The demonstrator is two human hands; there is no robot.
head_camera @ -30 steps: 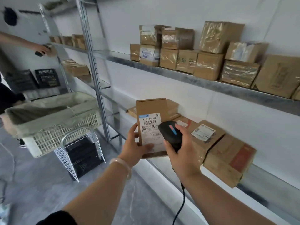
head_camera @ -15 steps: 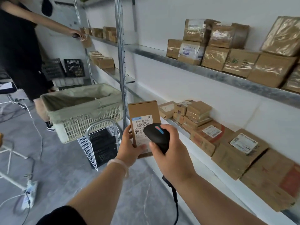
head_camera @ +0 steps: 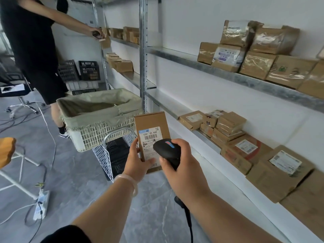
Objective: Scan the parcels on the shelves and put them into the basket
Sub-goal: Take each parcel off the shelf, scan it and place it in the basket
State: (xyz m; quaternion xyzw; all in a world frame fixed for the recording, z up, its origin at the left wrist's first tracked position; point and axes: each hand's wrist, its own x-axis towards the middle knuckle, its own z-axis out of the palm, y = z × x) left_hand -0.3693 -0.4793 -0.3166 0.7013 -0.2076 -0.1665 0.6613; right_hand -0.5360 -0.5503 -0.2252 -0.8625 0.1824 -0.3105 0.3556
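Upright, the parcel sits in left hand, scanner in right hand.

A person in black stands by black crates.

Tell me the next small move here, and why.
Probably swing the small cardboard parcel in the left hand toward the lined basket: the barcode scanner in the right hand is already aimed at its label, and the basket stands close behind it, to the left.
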